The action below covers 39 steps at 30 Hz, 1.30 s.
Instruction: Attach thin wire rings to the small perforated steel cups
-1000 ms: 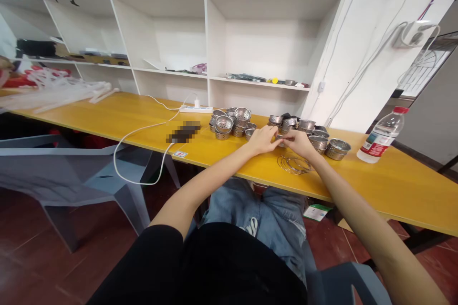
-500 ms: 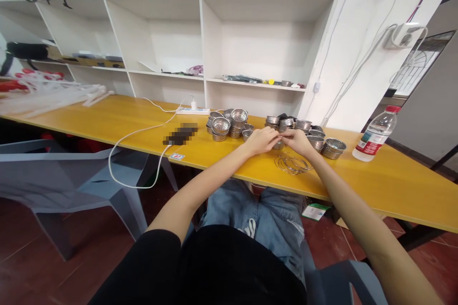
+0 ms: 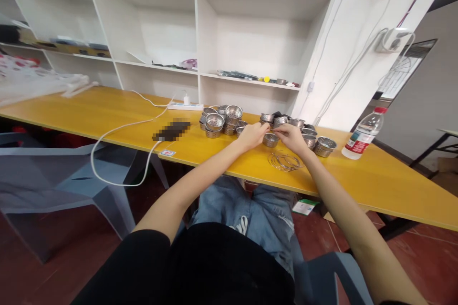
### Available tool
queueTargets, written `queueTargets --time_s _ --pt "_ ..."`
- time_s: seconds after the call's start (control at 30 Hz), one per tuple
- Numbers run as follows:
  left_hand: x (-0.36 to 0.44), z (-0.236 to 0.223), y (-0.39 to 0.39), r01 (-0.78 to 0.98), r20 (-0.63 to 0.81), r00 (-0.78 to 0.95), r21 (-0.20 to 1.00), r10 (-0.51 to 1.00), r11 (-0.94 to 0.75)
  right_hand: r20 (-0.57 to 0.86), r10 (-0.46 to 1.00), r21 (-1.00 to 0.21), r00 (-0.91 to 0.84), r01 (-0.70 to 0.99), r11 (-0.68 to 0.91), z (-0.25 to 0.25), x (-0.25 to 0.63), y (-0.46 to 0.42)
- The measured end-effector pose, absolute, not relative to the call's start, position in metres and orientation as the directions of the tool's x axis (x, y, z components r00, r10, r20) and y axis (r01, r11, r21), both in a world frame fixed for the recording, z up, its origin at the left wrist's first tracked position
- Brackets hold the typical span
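White open shelving ran behind a smooth yellow worktop. Compared with half a second earlier, our left hand and right hand had drawn slightly apart, and a small metal cup that they had partly covered showed between and just below them. It stood mouth up on the worktop, set back from the near edge. We took this to mean that the work was at the fingertips and the cup was left free. Each hand's fingers were bunched close, but we could not tell whether they were clamped on anything; any piece there was too small to make out.

The cup looked round, shallow and shiny. Thin, bright wire rings lay loosely overlapped between it and the near edge. Towards the back edge, left of our left hand, we saw stacked cups with walls pierced by round holes. More perforated cups stood beyond and beside our right hand. Farther right, by the back edge, stood a clear plastic bottle with a red cap.
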<state>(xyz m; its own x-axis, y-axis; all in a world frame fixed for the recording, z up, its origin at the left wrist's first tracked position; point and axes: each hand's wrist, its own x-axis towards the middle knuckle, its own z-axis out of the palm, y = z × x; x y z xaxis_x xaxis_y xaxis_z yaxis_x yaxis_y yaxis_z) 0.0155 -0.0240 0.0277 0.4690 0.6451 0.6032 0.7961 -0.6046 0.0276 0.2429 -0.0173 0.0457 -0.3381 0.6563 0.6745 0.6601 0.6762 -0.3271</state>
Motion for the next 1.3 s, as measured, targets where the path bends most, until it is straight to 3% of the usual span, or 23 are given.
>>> queueTargets --time_s 0.13,0.33,0.6,0.8,0.97,1.07,1.3 --pt "0.015 0.027 -0.025 0.791 0.606 0.466 0.041 0.644 -0.611 0.661 0.678 -0.37 -0.322 0.646 0.668 0.042 0.238 -0.02" --pt "0.014 0.025 -0.022 0.774 0.625 0.468 0.051 0.625 -0.631 0.566 0.778 -0.64 -0.273 0.449 0.623 0.04 0.227 -0.027" --pt "0.015 0.024 -0.023 0.734 0.659 0.474 0.071 0.584 -0.676 0.568 0.778 -0.673 -0.269 0.393 0.627 0.047 0.227 -0.029" --pt "0.017 0.023 -0.024 0.74 0.661 0.471 0.065 0.584 -0.67 0.63 0.738 -0.592 -0.243 0.464 0.658 0.044 0.228 -0.024" --pt "0.016 0.022 -0.024 0.732 0.713 0.352 0.195 0.607 -0.653 0.746 0.634 -0.384 -0.203 0.647 0.659 0.044 0.232 -0.021" --pt "0.014 0.023 -0.024 0.715 0.739 0.339 0.201 0.582 -0.67 0.756 0.607 -0.289 -0.243 0.709 0.644 0.044 0.234 -0.021" --pt "0.016 0.022 -0.02 0.641 0.723 0.368 0.259 0.585 -0.723 0.718 0.616 -0.262 -0.325 0.693 0.671 0.041 0.236 -0.021"
